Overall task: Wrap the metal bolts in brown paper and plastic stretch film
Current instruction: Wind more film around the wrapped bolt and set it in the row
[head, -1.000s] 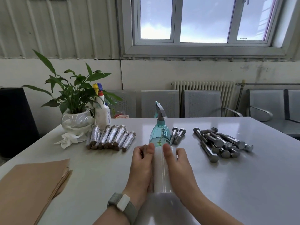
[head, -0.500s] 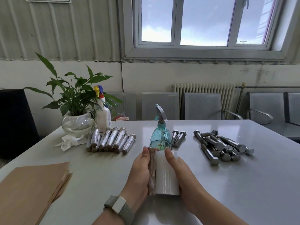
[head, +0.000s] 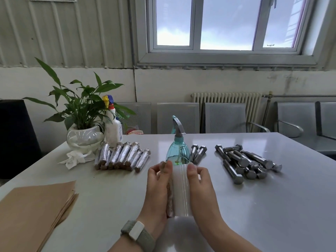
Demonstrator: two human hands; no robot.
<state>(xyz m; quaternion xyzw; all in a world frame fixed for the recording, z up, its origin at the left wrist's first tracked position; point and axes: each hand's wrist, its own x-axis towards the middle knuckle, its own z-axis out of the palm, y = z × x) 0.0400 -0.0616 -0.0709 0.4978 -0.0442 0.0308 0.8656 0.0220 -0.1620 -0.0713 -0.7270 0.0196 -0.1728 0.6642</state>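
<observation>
Spray bottle (head: 177,153) blocks path ahead; bare table (head: 112,193) lanes beside it; loose bolts (head: 245,162) right.

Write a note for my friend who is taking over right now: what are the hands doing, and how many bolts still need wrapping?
Left hand: holds the paper-wrapped bolt against the film.
Right hand: grips the stretch film roll, fingers curled over its top.
Done: a row of wrapped bolts lies by the plant pot.
Left: finish filming this bolt, then wrap the bare bolts on the right and the two bolts behind the spray bottle. I cannot count the pile exactly.
Brown paper stack sits at the near left of the table.
</observation>
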